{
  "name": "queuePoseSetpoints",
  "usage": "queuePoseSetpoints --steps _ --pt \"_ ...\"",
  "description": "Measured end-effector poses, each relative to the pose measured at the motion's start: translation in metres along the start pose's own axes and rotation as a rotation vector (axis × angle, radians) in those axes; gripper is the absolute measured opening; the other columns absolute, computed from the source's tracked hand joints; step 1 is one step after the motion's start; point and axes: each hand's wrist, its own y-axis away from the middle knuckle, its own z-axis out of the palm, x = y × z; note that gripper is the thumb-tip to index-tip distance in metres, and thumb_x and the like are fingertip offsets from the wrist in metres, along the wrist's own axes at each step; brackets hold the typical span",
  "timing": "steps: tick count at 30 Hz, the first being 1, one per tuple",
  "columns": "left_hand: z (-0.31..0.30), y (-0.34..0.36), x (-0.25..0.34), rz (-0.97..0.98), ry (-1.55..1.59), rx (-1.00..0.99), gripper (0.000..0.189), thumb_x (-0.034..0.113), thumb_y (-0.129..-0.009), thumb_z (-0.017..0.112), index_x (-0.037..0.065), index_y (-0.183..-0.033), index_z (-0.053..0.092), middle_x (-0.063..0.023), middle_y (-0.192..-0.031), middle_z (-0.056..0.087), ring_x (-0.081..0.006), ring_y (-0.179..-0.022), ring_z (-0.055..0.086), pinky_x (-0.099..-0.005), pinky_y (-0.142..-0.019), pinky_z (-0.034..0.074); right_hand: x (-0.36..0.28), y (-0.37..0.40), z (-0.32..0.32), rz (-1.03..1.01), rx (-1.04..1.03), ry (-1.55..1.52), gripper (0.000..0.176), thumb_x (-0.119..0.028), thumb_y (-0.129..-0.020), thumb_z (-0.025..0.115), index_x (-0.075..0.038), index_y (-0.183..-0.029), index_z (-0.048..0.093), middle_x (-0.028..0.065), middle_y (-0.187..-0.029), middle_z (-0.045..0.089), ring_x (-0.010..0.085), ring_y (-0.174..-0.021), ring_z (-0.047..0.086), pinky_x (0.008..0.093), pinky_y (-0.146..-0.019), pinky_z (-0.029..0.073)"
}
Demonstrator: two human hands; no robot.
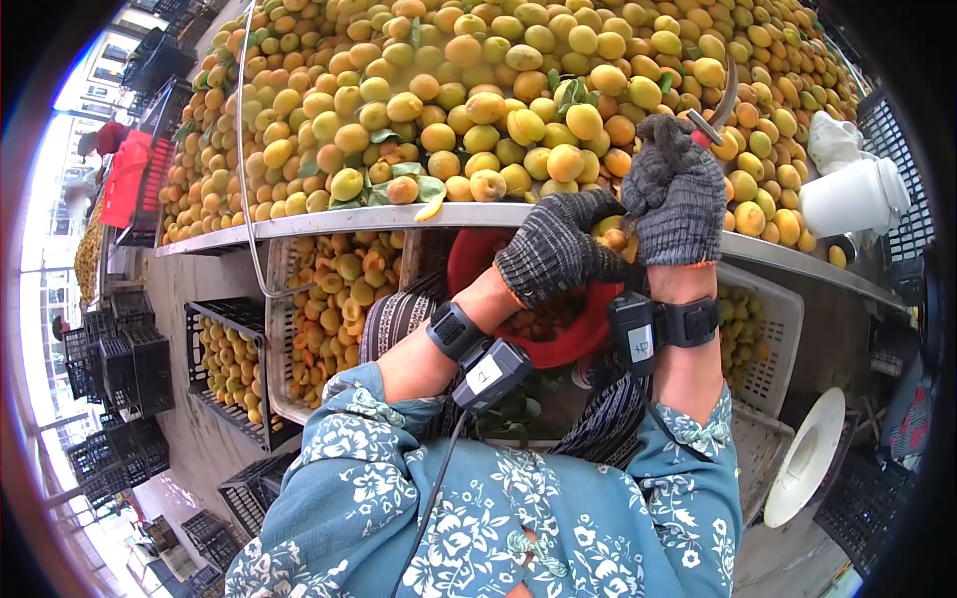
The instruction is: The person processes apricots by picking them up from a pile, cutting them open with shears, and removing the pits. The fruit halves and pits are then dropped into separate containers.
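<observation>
Head view: left hand [560, 247], ribbed grey knit glove, fingers pinching a round yellow-orange fruit [609, 237], possibly split (partly hidden), above a smooth red basin [568, 348]. Right hand [680, 194], similar knit, fingers curled around a red-handled knife [706, 128], curved metal blade up.

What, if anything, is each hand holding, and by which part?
The left hand holds an apricot by its sides, between thumb and fingers; the right hand grips a curved knife by its red handle.
</observation>
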Motion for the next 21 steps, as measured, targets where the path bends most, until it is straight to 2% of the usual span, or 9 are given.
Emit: queuePoseSetpoints --steps 2,8,10,11,14,16,18,20,21 --pt "-0.001 0.001 0.005 -0.080 -0.017 -0.039 0.055 0.017 -0.063 0.079 0.002 -0.114 0.062 -0.0126 -0.085 0.068 -0.0191 -0.075 0.065 -0.0330 -0.072 0.052 0.004 -0.001 -0.002 -0.025 0.044 0.033 0.021 0.004 -0.083 0.055 -0.001 -0.102 0.063 0.0003 -0.073 0.056 0.0079 -0.061 0.051 0.0237 -0.053 0.044" --pt "0.002 0.002 0.002 0.050 -0.100 0.011 0.056 0.019 -0.063 0.080 0.002 -0.113 0.061 -0.0182 -0.089 0.067 -0.0233 -0.083 0.067 -0.0354 -0.077 0.051 -0.001 0.000 0.008 0.056 0.206 -0.133 0.013 -0.006 -0.088 0.059 -0.002 -0.100 0.061 -0.0008 -0.064 0.049 0.0085 -0.052 0.048 0.0238 -0.045 0.039" --pt "0.002 0.000 0.002 0.049 -0.144 0.044 0.053 0.019 -0.064 0.081 0.002 -0.111 0.062 -0.0149 -0.091 0.068 -0.0206 -0.086 0.065 -0.0341 -0.079 0.051 -0.005 0.000 0.011 0.212 0.224 -0.481 0.013 -0.016 -0.090 0.062 -0.003 -0.092 0.060 -0.0023 -0.057 0.041 0.0099 -0.045 0.040 0.0255 -0.041 0.034" --pt "0.002 -0.002 0.002 0.052 -0.145 0.044 0.053 0.019 -0.064 0.081 0.002 -0.111 0.062 -0.0149 -0.091 0.068 -0.0206 -0.086 0.065 -0.0341 -0.079 0.051 -0.008 -0.001 0.014 0.209 0.223 -0.481 0.013 -0.016 -0.090 0.062 -0.003 -0.092 0.060 -0.0023 -0.057 0.041 0.0099 -0.045 0.040 0.0255 -0.041 0.034" --pt "0.000 -0.004 0.002 -0.037 0.068 0.008 0.047 0.017 -0.067 0.080 0.003 -0.108 0.063 -0.0093 -0.094 0.068 -0.0179 -0.088 0.063 -0.0331 -0.082 0.050 -0.015 0.000 0.021 0.064 0.303 -0.468 0.017 -0.021 -0.089 0.064 -0.005 -0.087 0.058 -0.0044 -0.053 0.035 0.0091 -0.041 0.032 0.0253 -0.040 0.030" --pt "0.001 -0.007 0.000 -0.050 0.141 0.001 0.042 0.015 -0.070 0.079 0.002 -0.107 0.063 -0.0058 -0.095 0.067 -0.0153 -0.090 0.060 -0.0315 -0.085 0.048 -0.020 -0.005 0.010 -0.014 0.163 -0.520 0.025 -0.027 -0.090 0.064 -0.002 -0.090 0.058 -0.0069 -0.055 0.030 0.0061 -0.044 0.028 0.0242 -0.043 0.026" --pt "-0.001 -0.007 -0.002 0.014 0.147 0.038 0.040 0.013 -0.070 0.079 0.001 -0.105 0.064 -0.0066 -0.093 0.066 -0.0138 -0.083 0.061 -0.0296 -0.076 0.051 -0.036 -0.001 0.013 -0.050 0.292 -0.316 0.026 -0.027 -0.090 0.064 -0.002 -0.095 0.059 -0.0071 -0.054 0.031 0.0056 -0.043 0.028 0.0232 -0.042 0.026" --pt "-0.008 -0.007 -0.001 -0.178 0.408 0.035 0.036 0.011 -0.069 0.080 0.001 -0.101 0.064 -0.0054 -0.090 0.065 -0.0112 -0.072 0.060 -0.0268 -0.063 0.050 -0.040 0.004 0.008 -0.088 0.289 0.072 0.024 -0.026 -0.087 0.069 -0.003 -0.094 0.063 -0.0073 -0.057 0.042 0.0038 -0.045 0.036 0.0206 -0.042 0.027" --pt "-0.010 -0.008 -0.002 -0.139 0.369 0.079 0.036 0.008 -0.069 0.079 0.002 -0.101 0.063 -0.0035 -0.087 0.064 -0.0095 -0.064 0.058 -0.0256 -0.054 0.048 -0.038 0.006 0.012 -0.063 0.282 0.136 0.019 -0.022 -0.085 0.071 -0.005 -0.091 0.065 -0.0056 -0.060 0.049 0.0027 -0.047 0.040 0.0187 -0.041 0.028"
